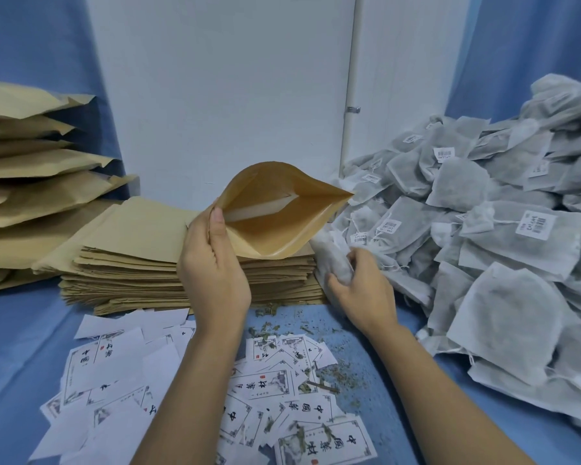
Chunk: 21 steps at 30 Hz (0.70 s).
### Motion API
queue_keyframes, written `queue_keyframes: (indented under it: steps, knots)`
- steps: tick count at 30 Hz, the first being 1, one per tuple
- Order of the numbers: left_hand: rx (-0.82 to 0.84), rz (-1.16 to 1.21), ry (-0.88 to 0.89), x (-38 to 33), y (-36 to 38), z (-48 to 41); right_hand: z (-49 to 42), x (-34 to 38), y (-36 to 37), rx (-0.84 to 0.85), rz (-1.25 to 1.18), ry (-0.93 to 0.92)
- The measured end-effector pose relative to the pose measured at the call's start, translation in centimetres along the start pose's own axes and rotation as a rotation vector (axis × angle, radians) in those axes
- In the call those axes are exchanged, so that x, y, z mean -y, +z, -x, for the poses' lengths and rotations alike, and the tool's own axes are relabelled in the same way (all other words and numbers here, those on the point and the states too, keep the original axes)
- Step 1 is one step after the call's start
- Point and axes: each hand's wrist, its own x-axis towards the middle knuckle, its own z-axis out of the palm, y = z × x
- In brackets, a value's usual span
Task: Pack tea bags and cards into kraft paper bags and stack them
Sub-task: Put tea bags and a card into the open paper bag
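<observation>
Holding the kraft bag [275,223] up by its 9 o'clock edge with my left hand [212,273], thumb pinching inside the gaping mouth. My right hand [363,293] is curled round a tea bag [332,260] just at the kraft bag's 4 o'clock. Loose cards [265,387] lie at 6 o'clock.

A plain white wall [222,78] stands straight ahead under soft, even light. A white pipe [352,62] runs up its right side, held by a small metal clamp [353,109]. Blue drapes [31,38] hang on either side, and a blue cloth [14,337] covers the table.
</observation>
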Motion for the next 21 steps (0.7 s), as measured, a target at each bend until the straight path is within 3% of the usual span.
queue_keyframes:
  steps: [3, 5, 7, 10, 15, 18, 21]
  knots:
    - [-0.054, -0.002, 0.018, 0.0, -0.2, -0.2, 0.0, 1.0, -0.6, -0.199, -0.161, 0.0]
    - [-0.103, 0.002, 0.043, -0.2, -0.3, -0.3, -0.2, 2.9, -1.4, -0.334, -0.434, -0.018]
    - [-0.143, 0.008, 0.059, -0.3, -0.5, -0.6, -0.6, 5.0, -2.3, -0.348, -0.722, -0.046]
    - [-0.171, 0.009, 0.071, -0.4, -0.8, -0.9, -1.6, 7.3, -3.6, -0.032, -1.031, 0.069]
    - [-0.156, -0.03, 0.088, 0.0, -1.3, -1.0, -1.9, 8.4, -5.8, 0.75, -1.108, 0.265]
    - [-0.114, -0.037, 0.102, 0.6, -1.3, -1.1, -1.9, 7.8, -7.3, 0.988, -1.273, 0.236]
    - [-0.059, -0.065, 0.08, 1.2, -1.3, -1.1, -2.1, 7.9, -8.2, 1.066, -1.424, 0.198]
